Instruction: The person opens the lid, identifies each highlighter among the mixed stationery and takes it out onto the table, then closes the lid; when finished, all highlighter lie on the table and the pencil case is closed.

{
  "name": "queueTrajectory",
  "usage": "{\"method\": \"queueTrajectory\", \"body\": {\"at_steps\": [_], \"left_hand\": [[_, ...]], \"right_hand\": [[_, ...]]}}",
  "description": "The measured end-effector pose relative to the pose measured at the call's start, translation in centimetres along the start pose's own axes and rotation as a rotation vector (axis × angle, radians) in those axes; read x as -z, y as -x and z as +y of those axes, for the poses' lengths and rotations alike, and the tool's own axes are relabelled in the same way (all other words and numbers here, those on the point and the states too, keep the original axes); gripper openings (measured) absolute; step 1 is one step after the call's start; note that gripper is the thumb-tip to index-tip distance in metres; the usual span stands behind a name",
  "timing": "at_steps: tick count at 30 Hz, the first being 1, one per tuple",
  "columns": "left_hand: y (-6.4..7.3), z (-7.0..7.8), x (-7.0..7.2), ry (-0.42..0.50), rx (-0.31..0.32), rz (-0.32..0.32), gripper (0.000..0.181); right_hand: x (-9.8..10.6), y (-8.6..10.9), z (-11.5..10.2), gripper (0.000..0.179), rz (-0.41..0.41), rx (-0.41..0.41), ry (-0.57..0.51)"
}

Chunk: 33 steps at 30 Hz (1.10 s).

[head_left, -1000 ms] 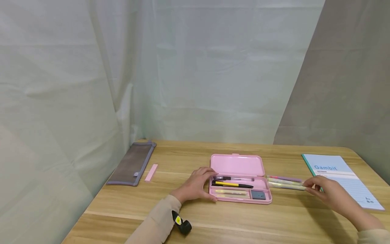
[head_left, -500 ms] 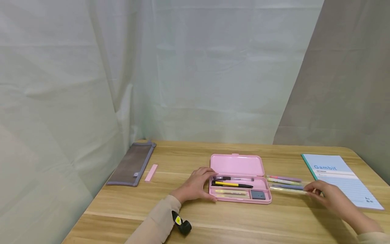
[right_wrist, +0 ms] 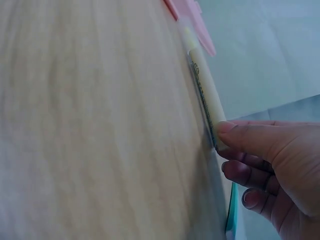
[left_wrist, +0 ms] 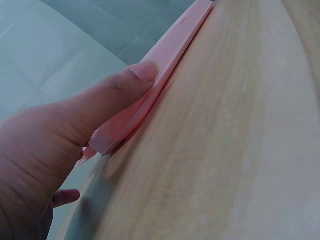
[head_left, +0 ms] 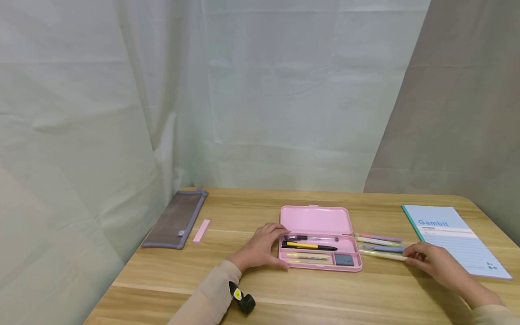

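My left hand (head_left: 262,246) holds the left end of an open pink pencil case (head_left: 314,220), thumb on its near edge and fingers at the far corner. In the left wrist view the thumb (left_wrist: 125,85) presses against the case's side wall. A black-and-yellow pen (head_left: 308,245), a clear-barrelled pen (head_left: 313,238), slim pale yellow sticks (head_left: 308,258) and a dark grey eraser (head_left: 344,259) lie in the case. My right hand (head_left: 436,264) pinches the end of a pale yellow highlighter (right_wrist: 207,92) between thumb and fingers. Its clear-capped end points towards the case.
Beside the held highlighter lie a blue-violet pen (head_left: 383,248), a yellow-green one (head_left: 378,242) and a purple one (head_left: 382,238). A notebook (head_left: 455,239) is at the right. On the left are a grey mesh pouch (head_left: 172,221) and a pink strip (head_left: 201,230).
My right hand has shifted the pale yellow highlighter slightly towards the near edge, and the blue-violet pen now shows beside it. My left hand and the case have stayed in place.
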<state>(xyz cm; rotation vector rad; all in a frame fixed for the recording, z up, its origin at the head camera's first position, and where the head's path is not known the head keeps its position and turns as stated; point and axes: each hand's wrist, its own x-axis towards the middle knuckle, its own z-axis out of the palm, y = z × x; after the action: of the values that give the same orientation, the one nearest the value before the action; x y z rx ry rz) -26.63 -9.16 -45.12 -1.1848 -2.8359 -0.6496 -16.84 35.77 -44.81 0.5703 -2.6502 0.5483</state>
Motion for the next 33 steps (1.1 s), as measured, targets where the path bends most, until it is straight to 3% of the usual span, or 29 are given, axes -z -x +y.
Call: {"method": "queueTrajectory", "body": {"at_steps": [18, 33], "left_hand": [[0.0, 0.1, -0.1, 0.004, 0.0, -0.003, 0.092], [0.0, 0.1, 0.1, 0.016, 0.01, -0.006, 0.091]], "right_hand": [[0.7, 0.2, -0.5, 0.015, -0.038, -0.105, -0.045], [2.7, -2.1, -2.3, 0.011, -0.011, -0.057, -0.018]]}}
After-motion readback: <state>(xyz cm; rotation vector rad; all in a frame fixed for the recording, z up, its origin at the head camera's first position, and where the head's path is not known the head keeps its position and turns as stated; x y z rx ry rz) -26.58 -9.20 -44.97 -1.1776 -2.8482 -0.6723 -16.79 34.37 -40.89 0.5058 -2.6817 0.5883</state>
